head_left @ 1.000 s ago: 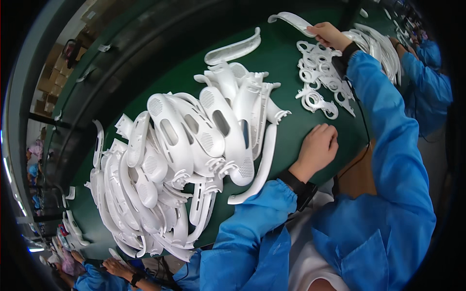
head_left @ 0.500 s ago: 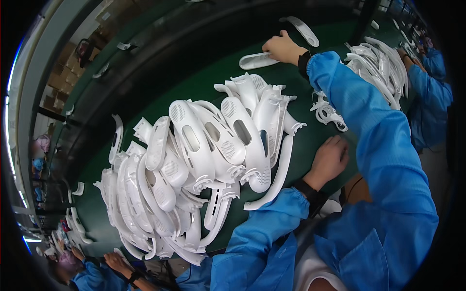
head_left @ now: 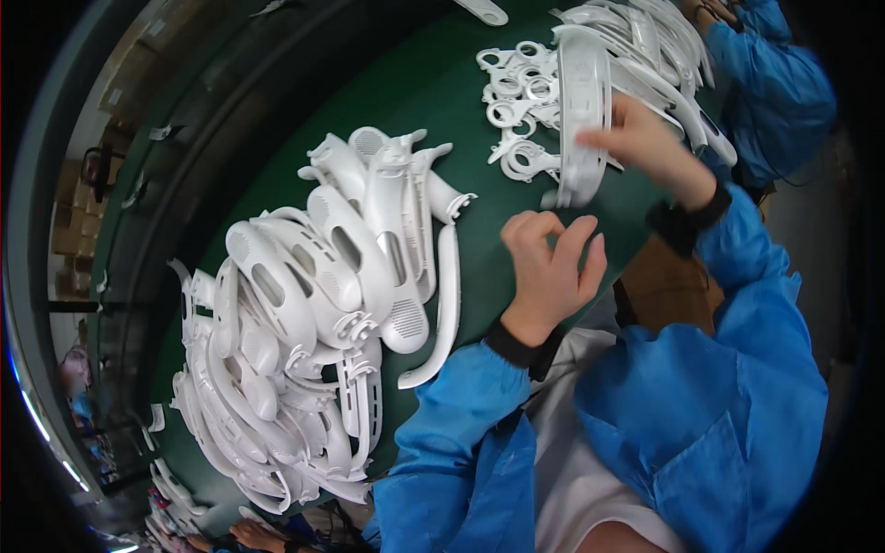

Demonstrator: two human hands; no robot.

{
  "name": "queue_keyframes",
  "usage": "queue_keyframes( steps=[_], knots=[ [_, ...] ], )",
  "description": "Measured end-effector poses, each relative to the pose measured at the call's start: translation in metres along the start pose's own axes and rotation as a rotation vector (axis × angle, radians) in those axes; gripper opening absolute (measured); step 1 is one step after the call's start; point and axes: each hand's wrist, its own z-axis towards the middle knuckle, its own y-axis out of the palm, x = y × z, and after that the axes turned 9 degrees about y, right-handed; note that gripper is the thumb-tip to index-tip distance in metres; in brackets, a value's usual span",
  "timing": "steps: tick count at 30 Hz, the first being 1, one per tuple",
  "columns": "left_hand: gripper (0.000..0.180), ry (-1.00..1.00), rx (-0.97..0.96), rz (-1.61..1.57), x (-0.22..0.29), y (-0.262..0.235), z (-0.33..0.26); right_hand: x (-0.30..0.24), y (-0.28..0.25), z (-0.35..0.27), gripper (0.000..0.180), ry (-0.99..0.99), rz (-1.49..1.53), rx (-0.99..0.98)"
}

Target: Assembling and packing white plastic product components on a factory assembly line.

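Note:
A long curved white plastic part (head_left: 581, 83) is in my right hand (head_left: 645, 143), pinched at its near side and somewhat blurred. It hangs over white ring-shaped plastic parts (head_left: 513, 88), covering some of them. Just nearer to me, my left hand (head_left: 553, 267) is raised over the green table (head_left: 406, 92), fingers apart, holding nothing. Left of it, a narrow curved white strip (head_left: 448, 286) lies beside a big heap of white plastic shells (head_left: 277, 387) with oval openings and perforated ends.
Another heap of long white parts (head_left: 645, 41) lies at the far right, beside a co-worker's blue sleeve (head_left: 774, 101). A co-worker's hand (head_left: 258, 535) shows at the lower left. A single white part (head_left: 481, 9) lies at the far edge. A brown box (head_left: 668, 286) stands below the table edge.
My right hand has come back from the far side of the table with a white part in it. My left hand has lifted and spread its fingers. The view has shifted right.

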Motion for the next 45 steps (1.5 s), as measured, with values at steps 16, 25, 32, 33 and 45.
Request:
queue_keyframes(
  steps=[16,25,32,33,45],
  knots=[
    [0.019,-0.472,-0.499,0.413,0.027,-0.050,0.035,0.036,-0.006,0.048,0.033,-0.362,-0.498,-0.225],
    [0.025,-0.278,-0.740,0.801,0.030,-0.022,0.010,0.026,0.032,0.075,0.020,-0.412,-0.900,-0.062],
    [0.036,-0.175,-0.640,0.547,0.012,-0.018,0.003,0.019,-0.024,0.048,0.023,-0.386,-0.572,0.010],
    [0.036,-0.175,-0.636,0.545,0.011,-0.016,0.004,0.025,-0.038,0.042,0.023,-0.254,-0.446,-0.058],
    [0.016,-0.238,-0.710,0.216,0.010,0.006,0.025,0.086,-0.007,-0.062,0.017,0.366,0.503,-0.274]
  ],
)
